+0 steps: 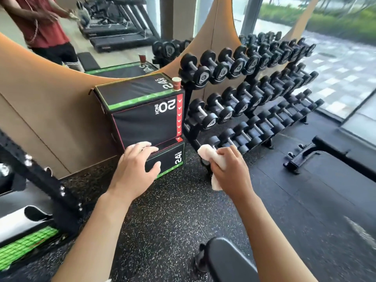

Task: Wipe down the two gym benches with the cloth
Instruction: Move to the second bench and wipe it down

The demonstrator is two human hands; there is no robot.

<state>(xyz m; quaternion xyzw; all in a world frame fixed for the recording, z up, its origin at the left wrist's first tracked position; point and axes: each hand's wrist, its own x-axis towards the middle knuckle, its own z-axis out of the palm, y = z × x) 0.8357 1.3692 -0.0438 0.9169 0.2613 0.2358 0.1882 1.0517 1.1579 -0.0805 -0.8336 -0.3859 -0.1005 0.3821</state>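
Observation:
My right hand (232, 171) grips a white cloth (213, 157), held up in the air over the floor in front of the dumbbell rack. Beside it, my left hand (135, 167) hovers with relaxed, spread fingers and holds nothing. One black padded bench (230, 261) shows its end at the bottom centre, just below my right forearm. A second black bench (335, 171) lies at the right, with its frame and wheels (295, 157) toward the rack.
Stacked black plyo boxes (142, 117) stand against the wall, a paper cup (176, 83) on top. A three-tier dumbbell rack (254, 94) runs along the right. A dark machine frame (40, 180) is at left. A person in a red shirt (40, 23) appears in the mirror.

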